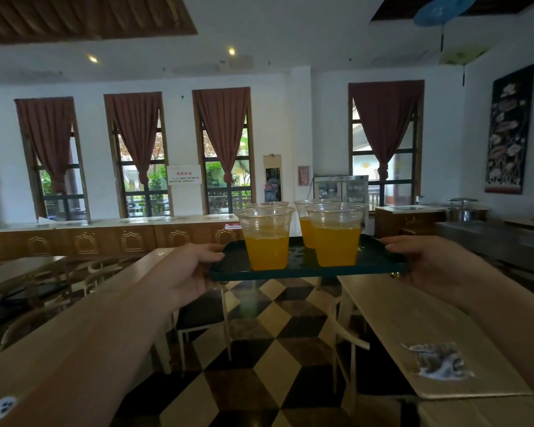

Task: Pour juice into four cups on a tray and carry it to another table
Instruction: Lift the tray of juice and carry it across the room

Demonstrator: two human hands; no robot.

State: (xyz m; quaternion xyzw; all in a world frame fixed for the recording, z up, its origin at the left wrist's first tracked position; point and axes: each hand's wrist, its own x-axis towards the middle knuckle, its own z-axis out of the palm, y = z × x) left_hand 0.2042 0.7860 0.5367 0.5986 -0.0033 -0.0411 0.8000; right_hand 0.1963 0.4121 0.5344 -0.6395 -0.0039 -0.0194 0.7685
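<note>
A dark green tray (302, 274) is held up in the air in front of me, above the aisle floor. On it stand several clear plastic cups of orange juice; the near left cup (266, 241) and the near right cup (336, 238) hide most of the ones behind, such as the rear cup (304, 223). My left hand (191, 268) grips the tray's left edge, thumb on top. My right hand (426, 263) grips the right edge the same way.
A light wooden table (413, 328) with a paper scrap (438, 360) runs along the right, another table (127, 291) along the left under my arm. Chairs (204, 322) stand at both. A checkered floor aisle (259, 365) lies between. A counter (105, 238) lines the window wall.
</note>
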